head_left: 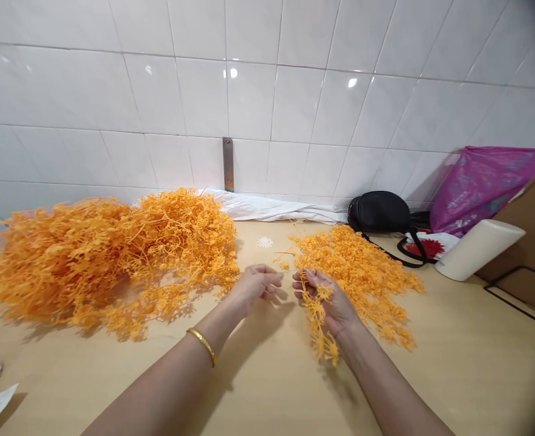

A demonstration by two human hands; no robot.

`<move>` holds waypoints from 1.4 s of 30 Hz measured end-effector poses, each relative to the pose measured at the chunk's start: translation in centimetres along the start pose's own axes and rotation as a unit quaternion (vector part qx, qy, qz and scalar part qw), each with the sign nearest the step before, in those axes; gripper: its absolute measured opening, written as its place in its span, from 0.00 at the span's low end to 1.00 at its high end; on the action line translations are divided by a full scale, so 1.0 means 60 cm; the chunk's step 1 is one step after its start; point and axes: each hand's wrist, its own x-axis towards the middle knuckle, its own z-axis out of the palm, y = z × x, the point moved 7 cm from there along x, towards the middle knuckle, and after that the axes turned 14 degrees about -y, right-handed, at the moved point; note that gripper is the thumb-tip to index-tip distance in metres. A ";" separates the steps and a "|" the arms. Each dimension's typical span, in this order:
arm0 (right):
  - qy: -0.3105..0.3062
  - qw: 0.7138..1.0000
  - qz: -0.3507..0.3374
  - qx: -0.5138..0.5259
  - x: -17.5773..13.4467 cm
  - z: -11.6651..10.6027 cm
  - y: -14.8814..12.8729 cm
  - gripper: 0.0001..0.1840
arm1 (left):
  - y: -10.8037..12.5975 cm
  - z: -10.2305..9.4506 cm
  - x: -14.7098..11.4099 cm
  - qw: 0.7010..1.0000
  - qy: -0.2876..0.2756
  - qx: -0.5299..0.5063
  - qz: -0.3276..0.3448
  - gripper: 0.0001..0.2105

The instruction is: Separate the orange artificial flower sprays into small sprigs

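My right hand (pixel 328 300) pinches a sprig of orange artificial flowers (pixel 316 315) near its top, between thumb and fingers. The sprig hangs down in front of the palm, its lower end over the table. To its left, my left hand (pixel 257 286) hovers with loosely bent fingers, their tips apart, and I see nothing held in them. A gold bangle (pixel 201 346) circles the left wrist. Behind and beside the right hand spreads a flat pile of orange sprigs (pixel 362 263). A much taller orange heap (pixel 113 254) lies left of my left hand.
Between the piles sits a small white flower-shaped piece (pixel 264 242). At the back right are a black bag (pixel 379 211) with a strap, a cream-coloured roll (pixel 480 249), a purple plastic bag (pixel 485 188) and a cardboard box (pixel 526 236). White cloth (pixel 267 208) runs along the tiled wall.
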 end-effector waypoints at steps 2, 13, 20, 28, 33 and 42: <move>-0.033 0.999 -0.007 -0.031 0.000 0.013 0.006 0.12 | -0.005 0.034 -0.001 0.996 -0.086 -0.021 0.010 0.09; -0.055 0.967 -0.099 -0.230 0.006 0.009 -0.013 0.13 | -0.018 0.049 0.003 0.986 -0.120 -0.117 0.023 0.09; 0.020 0.762 -0.222 -0.608 -0.001 0.015 -0.036 0.16 | 0.081 0.001 -0.020 0.981 -0.051 -0.108 0.153 0.08; -0.054 0.573 -0.098 -0.812 0.022 0.048 0.029 0.24 | 0.115 -0.025 -0.040 0.962 0.016 -0.147 0.230 0.07; -0.066 0.560 -0.035 -0.825 0.067 0.015 0.017 0.26 | 0.122 -0.036 -0.038 0.959 0.009 -0.173 0.224 0.05; 0.065 0.553 -0.127 -0.821 0.076 -0.013 -0.082 0.19 | 0.048 0.005 -0.010 0.976 -0.012 -0.169 0.137 0.07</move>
